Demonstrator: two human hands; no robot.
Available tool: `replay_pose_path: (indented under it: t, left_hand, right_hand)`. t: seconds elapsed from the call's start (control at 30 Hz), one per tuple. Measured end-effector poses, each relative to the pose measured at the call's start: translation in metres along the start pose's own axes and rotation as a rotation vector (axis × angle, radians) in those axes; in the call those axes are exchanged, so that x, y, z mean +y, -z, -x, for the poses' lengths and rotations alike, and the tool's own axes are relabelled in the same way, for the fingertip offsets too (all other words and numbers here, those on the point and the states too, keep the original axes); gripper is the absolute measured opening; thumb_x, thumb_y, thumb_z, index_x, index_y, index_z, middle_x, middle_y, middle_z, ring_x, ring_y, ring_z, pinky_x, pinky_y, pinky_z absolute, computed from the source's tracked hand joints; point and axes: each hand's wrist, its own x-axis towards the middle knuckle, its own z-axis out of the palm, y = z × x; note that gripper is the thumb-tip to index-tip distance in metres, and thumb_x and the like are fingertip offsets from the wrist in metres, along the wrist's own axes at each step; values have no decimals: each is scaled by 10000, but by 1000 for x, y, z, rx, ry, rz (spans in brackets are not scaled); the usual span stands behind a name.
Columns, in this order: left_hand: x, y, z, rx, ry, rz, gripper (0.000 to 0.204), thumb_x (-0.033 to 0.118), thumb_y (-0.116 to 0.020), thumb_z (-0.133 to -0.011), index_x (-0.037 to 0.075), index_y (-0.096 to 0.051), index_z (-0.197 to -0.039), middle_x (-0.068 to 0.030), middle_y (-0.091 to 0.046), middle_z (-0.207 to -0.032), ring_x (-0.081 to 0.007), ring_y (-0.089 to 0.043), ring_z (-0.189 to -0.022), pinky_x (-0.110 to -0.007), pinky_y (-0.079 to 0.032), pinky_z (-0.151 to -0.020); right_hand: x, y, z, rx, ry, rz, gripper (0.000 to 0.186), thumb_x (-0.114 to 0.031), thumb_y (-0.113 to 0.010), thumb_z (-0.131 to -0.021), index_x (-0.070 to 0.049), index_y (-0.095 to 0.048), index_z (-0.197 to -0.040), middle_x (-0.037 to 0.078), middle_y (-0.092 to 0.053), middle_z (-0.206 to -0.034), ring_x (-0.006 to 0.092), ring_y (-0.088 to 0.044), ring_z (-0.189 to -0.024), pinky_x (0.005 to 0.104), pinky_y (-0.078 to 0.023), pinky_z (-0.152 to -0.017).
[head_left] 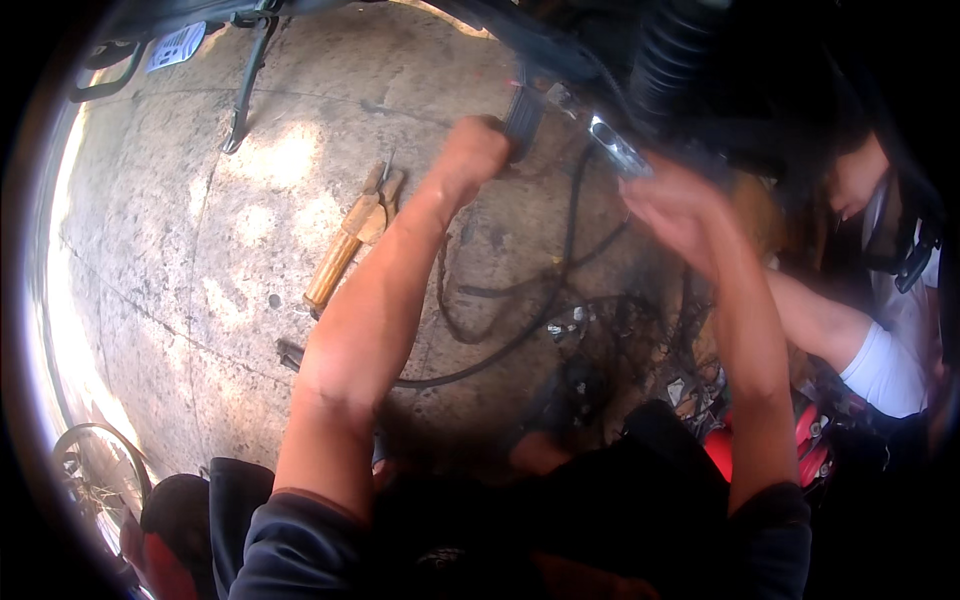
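Observation:
My left hand (474, 156) is closed in a fist at a dark ribbed piece (522, 118), whose exact kind I cannot make out. To the right, my right hand (672, 208) grips a shiny metal hand tool (620, 146); its bright end points up and left, and its kind does not show clearly. Both arms reach forward under a dark vehicle body. Below the hands, a black hose or cable (480, 362) curves over the concrete floor. Tools with wooden handles (340, 255) lie on the floor left of my left forearm.
A dark coiled spring (680, 55) and dark bodywork hang above. Another person's hand (858, 175) and white-clothed leg (885, 370) are at the right. A metal stand (250, 85) rests at upper left. Debris and a red object (722, 452) lie near my right arm.

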Motion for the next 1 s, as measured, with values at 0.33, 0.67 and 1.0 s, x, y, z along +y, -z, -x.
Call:
replay_pose_path:
  t: [0.33, 0.67, 1.0]
  left_hand:
    - [-17, -4, -14, -33, -101, -254, 230, 139, -576, -794, -10, -681, -933, -208, -675, -841, -307, -658, -769, -378, -494, -677]
    - [-12, -1, -15, -18, -94, -333, 223, 142, -555, -772, -28, -678, -848, -274, -658, -911, -433, -632, -839, -421, -491, -740]
    - [5, 138, 162, -242, -213, -1047, 407, 159, -705, -760, 30, -586, -1127, -166, -615, -994, -347, -600, -898, -431, -489, -793]
  right_hand:
    - [53, -85, 57, 83, 391, 951, 328, -205, -545, -898, 9, -572, -1146, 141, -643, -1050, 252, -614, -981, 362, -469, -854]
    - [72, -168, -64, 68, 263, -821, 182, -170, -607, -851, -105, -612, -1021, 41, -621, -972, 141, -577, -926, 289, -455, -737]
    - [52, -167, -55, 244, 217, -964, 119, -134, -625, -795, -82, -599, -899, 27, -582, -871, 163, -547, -791, 318, -455, -681]
